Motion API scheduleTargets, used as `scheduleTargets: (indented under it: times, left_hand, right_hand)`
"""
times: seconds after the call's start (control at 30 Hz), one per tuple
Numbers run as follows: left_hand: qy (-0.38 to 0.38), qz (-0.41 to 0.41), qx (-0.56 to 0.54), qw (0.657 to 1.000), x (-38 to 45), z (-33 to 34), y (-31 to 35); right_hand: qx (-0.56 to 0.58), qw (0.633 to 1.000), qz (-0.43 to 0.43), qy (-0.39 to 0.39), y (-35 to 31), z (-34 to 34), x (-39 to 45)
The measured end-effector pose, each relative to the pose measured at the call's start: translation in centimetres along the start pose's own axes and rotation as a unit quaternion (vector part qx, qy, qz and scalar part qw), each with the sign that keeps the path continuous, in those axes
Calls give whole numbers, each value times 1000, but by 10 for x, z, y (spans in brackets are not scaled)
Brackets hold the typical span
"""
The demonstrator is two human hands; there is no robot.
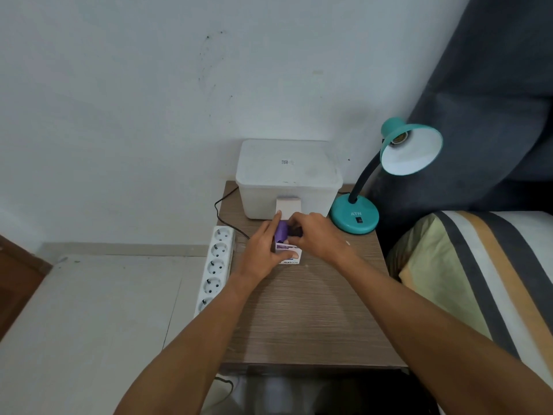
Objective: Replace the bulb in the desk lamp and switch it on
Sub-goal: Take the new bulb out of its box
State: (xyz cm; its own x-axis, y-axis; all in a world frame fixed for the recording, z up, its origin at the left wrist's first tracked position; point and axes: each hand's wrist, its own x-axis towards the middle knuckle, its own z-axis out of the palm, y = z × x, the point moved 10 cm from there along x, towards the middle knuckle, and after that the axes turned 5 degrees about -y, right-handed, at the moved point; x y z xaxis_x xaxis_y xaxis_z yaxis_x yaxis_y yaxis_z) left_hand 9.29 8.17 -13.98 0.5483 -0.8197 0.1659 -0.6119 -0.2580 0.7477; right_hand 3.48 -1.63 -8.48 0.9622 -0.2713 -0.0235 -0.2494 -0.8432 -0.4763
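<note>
Two hands worked at a small box on the table.

The left hand [263, 250] wrapped the box [288, 255] from the left, one finger straight. The right hand [317, 235] had its fingers bent at the box's open top; what they pinched was hidden. The lamp [389, 175] stood far right with a bare socket [400, 138], beside a white tub [288, 178]. A power strip [217, 265] lay left.

Wood-grain desk [302, 319] carries a white lidded plastic box [287, 178] at the back, a teal desk lamp [356, 217] on its round base at the back right corner, and a small purple-and-white carton [288, 256] in front of the box. White power strip [217, 265] runs along the desk's left edge; whether it rests on the desk is unclear.
</note>
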Motion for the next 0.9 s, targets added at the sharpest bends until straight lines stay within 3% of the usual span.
scheduleTargets:
  times: [0.23,0.33,0.53,0.67,0.9]
  left_hand:
    - [2,-14,-19,1000,-1,-1,-1]
    - [3,-32,-32,999,-1,0,-5]
    - [2,-45,-50,998,1,-2,-8]
    - [7,-47,-54,997,1,-5,-6]
    - [9,-50,-45,998,0,-7,-2]
  right_hand:
    - [39,996,-50,68,-4,-1,-15]
    - [40,998,-42,41,-5,1,-10]
    - [-14,996,-22,-84,-10,5,7]
    - [-119,989,-33,-81,-16,6,10]
    - [-156,982,-19,-104,-16,9,15]
